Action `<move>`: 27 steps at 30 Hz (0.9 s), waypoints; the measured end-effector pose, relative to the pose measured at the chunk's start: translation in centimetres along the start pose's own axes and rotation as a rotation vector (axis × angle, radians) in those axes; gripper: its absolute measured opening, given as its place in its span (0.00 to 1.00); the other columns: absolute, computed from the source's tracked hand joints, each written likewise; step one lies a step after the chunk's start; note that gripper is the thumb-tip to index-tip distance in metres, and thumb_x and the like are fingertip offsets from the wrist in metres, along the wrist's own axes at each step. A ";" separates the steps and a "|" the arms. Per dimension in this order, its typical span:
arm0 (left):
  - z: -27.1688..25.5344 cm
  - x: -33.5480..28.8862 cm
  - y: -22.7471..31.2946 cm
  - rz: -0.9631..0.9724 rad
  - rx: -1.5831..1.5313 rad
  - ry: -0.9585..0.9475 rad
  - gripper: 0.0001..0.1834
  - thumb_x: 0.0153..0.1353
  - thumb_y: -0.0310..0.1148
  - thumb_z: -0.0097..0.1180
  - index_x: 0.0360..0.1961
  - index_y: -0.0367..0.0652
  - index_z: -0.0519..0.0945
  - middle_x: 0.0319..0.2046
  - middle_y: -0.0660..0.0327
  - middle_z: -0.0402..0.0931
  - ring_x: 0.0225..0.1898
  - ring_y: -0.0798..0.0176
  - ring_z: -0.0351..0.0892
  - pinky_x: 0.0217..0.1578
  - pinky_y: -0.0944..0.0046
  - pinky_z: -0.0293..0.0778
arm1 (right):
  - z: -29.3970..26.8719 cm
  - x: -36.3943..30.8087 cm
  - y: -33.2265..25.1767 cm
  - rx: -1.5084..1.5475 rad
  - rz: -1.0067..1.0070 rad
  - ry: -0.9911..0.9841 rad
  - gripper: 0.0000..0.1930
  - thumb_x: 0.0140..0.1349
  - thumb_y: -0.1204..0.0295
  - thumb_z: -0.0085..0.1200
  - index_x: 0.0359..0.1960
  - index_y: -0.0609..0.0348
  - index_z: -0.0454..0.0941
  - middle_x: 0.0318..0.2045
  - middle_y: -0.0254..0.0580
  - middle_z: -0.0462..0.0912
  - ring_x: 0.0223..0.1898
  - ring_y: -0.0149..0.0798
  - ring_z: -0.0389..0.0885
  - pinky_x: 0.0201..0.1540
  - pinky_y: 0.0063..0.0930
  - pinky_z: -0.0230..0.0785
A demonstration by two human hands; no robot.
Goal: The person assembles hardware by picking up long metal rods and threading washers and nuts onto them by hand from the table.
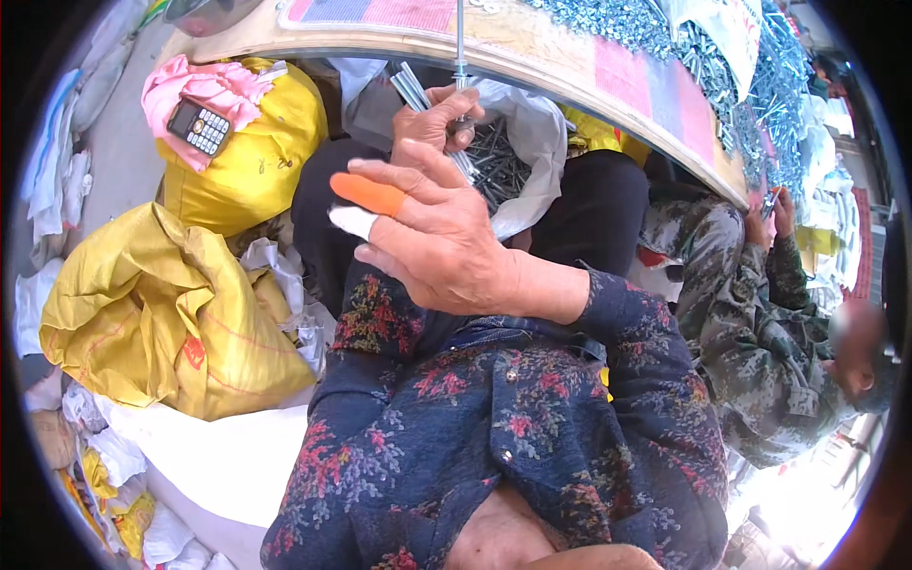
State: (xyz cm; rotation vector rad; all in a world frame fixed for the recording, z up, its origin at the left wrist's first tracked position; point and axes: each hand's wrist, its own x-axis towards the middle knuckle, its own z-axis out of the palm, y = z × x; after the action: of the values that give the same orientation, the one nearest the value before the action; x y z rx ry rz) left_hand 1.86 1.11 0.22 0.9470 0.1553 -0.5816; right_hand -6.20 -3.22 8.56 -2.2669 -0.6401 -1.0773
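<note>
My left hand (432,122) is closed around a small bundle of long silver metal rods (409,87), which look like bolt shanks. It is just below the table's edge, beside a thin upright metal rod (461,43). Nearer to me, my right hand (437,233) reaches across to the left, back upward, fingers stretched and apart. Two of its fingers wear covers, one orange (369,194) and one white (352,222). It partly hides my left wrist. Beyond it, between my knees, a white sack (540,142) holds many loose dark-grey screws or bolts (503,166).
Piles of silver bolts (708,62) lie on the table (560,57). Yellow sacks (204,318) stand at my left, one bearing a pink cloth (166,90) and a keypad phone (199,127). At right, a person in camouflage (750,323) handles small parts at the table.
</note>
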 end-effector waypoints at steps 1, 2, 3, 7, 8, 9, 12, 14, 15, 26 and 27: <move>0.0 0.2 -0.5 -0.007 0.003 -0.005 0.13 0.52 0.26 0.64 0.40 0.42 0.78 0.25 0.63 0.79 0.28 0.69 0.75 0.35 0.66 0.71 | 0.0 0.0 -0.4 0.004 -0.011 0.042 0.10 0.41 0.74 0.63 0.27 0.59 0.79 0.37 0.46 0.80 0.35 0.49 0.78 0.48 0.46 0.69; 0.0 0.4 -0.9 0.028 -0.025 -0.028 0.11 0.54 0.28 0.64 0.39 0.42 0.79 0.26 0.63 0.79 0.26 0.71 0.75 0.30 0.69 0.69 | -0.2 -0.3 3.1 0.025 -0.021 0.073 0.10 0.41 0.73 0.62 0.28 0.58 0.80 0.40 0.48 0.81 0.35 0.49 0.79 0.49 0.47 0.69; 0.0 0.1 -1.2 0.066 -0.054 -0.039 0.08 0.55 0.29 0.63 0.37 0.42 0.80 0.26 0.62 0.79 0.25 0.72 0.74 0.24 0.72 0.67 | -0.7 -0.2 6.4 -0.144 0.218 -0.105 0.12 0.42 0.75 0.58 0.33 0.59 0.80 0.44 0.49 0.80 0.41 0.51 0.78 0.49 0.46 0.69; 0.0 0.0 -2.3 0.148 -0.289 -0.088 0.07 0.58 0.31 0.62 0.35 0.40 0.80 0.27 0.62 0.78 0.26 0.72 0.74 0.23 0.71 0.67 | 0.0 -1.7 7.2 -0.278 0.347 -0.253 0.16 0.44 0.77 0.56 0.38 0.57 0.80 0.48 0.49 0.79 0.47 0.54 0.77 0.49 0.43 0.69; -0.6 0.5 -3.4 0.189 -0.549 -0.131 0.07 0.58 0.31 0.61 0.34 0.39 0.80 0.27 0.62 0.77 0.27 0.71 0.75 0.24 0.70 0.68 | 1.0 -2.7 5.3 -0.114 0.090 -0.108 0.16 0.43 0.77 0.57 0.38 0.59 0.80 0.48 0.50 0.79 0.46 0.53 0.78 0.50 0.44 0.68; 0.3 -0.7 -1.5 0.110 -0.252 -0.025 0.06 0.60 0.31 0.59 0.33 0.39 0.79 0.27 0.63 0.77 0.29 0.70 0.75 0.27 0.68 0.70 | 0.9 -2.8 4.3 -0.115 0.105 -0.115 0.16 0.43 0.77 0.57 0.38 0.59 0.80 0.48 0.50 0.79 0.46 0.53 0.78 0.50 0.44 0.68; 0.8 -0.5 -0.5 0.093 -0.102 0.001 0.06 0.58 0.29 0.61 0.32 0.38 0.79 0.25 0.64 0.76 0.25 0.71 0.74 0.22 0.72 0.66 | 1.1 -1.7 3.8 -0.103 0.057 0.041 0.13 0.44 0.76 0.58 0.36 0.62 0.79 0.43 0.52 0.81 0.48 0.50 0.77 0.52 0.48 0.68; 1.2 -1.5 0.2 0.092 -0.127 -0.024 0.05 0.56 0.25 0.62 0.33 0.36 0.79 0.23 0.62 0.77 0.21 0.73 0.75 0.16 0.78 0.62 | -0.8 -0.9 9.7 -0.379 0.366 -0.229 0.12 0.46 0.76 0.56 0.35 0.61 0.80 0.43 0.50 0.81 0.47 0.50 0.78 0.51 0.47 0.68; 0.9 -1.4 0.1 0.096 -0.127 -0.048 0.06 0.56 0.26 0.62 0.34 0.37 0.79 0.24 0.63 0.77 0.22 0.73 0.75 0.16 0.77 0.63 | -0.4 -1.5 9.3 -0.380 0.363 -0.228 0.12 0.46 0.76 0.56 0.35 0.61 0.80 0.43 0.50 0.81 0.47 0.50 0.78 0.51 0.47 0.68; -0.9 -0.2 -0.9 0.121 -0.146 -0.077 0.06 0.53 0.24 0.63 0.33 0.37 0.80 0.25 0.62 0.77 0.22 0.74 0.73 0.19 0.73 0.66 | -0.5 -2.2 6.8 -0.195 0.484 -0.508 0.15 0.42 0.74 0.61 0.35 0.57 0.80 0.36 0.45 0.80 0.40 0.50 0.78 0.44 0.44 0.68; -0.5 -0.6 -1.6 0.289 -0.163 -0.052 0.06 0.54 0.25 0.64 0.33 0.39 0.79 0.25 0.64 0.77 0.22 0.74 0.73 0.21 0.74 0.68 | -0.6 -2.0 3.2 -0.072 0.300 -0.305 0.15 0.42 0.73 0.61 0.36 0.56 0.80 0.37 0.46 0.80 0.42 0.50 0.78 0.50 0.44 0.67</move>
State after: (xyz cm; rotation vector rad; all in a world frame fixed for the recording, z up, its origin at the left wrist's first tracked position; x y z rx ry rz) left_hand 0.53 1.05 -1.03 0.7778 0.0177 -0.3207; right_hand -5.67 -6.28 6.43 -2.5149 -0.3623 -0.6266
